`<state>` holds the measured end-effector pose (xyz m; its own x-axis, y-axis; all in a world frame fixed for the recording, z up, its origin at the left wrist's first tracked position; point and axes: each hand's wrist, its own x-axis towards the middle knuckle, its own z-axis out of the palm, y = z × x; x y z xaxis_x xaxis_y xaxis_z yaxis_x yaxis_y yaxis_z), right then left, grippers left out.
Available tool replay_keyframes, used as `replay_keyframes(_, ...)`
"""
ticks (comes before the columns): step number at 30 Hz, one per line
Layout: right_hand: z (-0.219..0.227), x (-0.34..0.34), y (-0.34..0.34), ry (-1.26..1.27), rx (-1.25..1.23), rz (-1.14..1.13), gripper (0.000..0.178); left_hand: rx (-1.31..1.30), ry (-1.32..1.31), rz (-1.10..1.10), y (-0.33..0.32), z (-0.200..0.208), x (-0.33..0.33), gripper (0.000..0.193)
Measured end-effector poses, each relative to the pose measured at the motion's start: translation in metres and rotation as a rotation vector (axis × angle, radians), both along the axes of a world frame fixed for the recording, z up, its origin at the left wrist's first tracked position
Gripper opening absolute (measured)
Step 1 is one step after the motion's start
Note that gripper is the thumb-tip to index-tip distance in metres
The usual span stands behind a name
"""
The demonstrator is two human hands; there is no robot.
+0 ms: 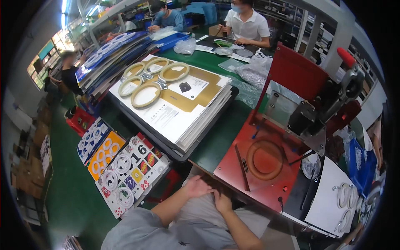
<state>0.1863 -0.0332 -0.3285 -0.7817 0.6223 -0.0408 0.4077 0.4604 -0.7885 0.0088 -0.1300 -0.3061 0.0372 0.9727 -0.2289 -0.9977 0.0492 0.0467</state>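
Observation:
My left hand (pixel 197 188) rests on my lap, palm partly up and fingers stretched toward my right hand, holding nothing. Beside it, my right hand (pixel 223 202) lies on my thigh, its thumb apart and the other fingers partly hidden; I see nothing in it. Closest to the hands stands a red press fixture (pixel 227 170) with a brown ring (pixel 265 160) set on its base. A black toggle clamp with a red handle (pixel 346 57) is mounted above. Left of the fixture, a stack of white-and-tan printed sheets (pixel 168 121) carries several cream rings (pixel 146 95) with metal clasps.
Printed boards with white rings (pixel 122 163) lie at my left. Further back are a leaning pile of sheets (pixel 112 54), bagged parts (pixel 254 75) and a masked person in white (pixel 248 23). At right are a white sheet with rings (pixel 329 200) and a blue bin (pixel 361 166).

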Motion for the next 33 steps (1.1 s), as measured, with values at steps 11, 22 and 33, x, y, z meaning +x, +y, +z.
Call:
replay_keyframes(11,0.006,-0.032,0.017,-0.001,-0.131,-0.140,0.044,-0.817,0.990,0.412,-0.061,0.019,-0.026,0.022)
replay_keyframes(22,0.023,-0.034,0.054,-0.027,0.140,-0.059,0.050,-0.851,1.314,0.186,-0.030,0.002,0.002,0.030)
replay_keyframes(33,0.072,0.021,0.010,-0.081,-0.166,0.097,0.034,-0.802,1.445,0.192,-0.048,0.017,0.002,0.032)
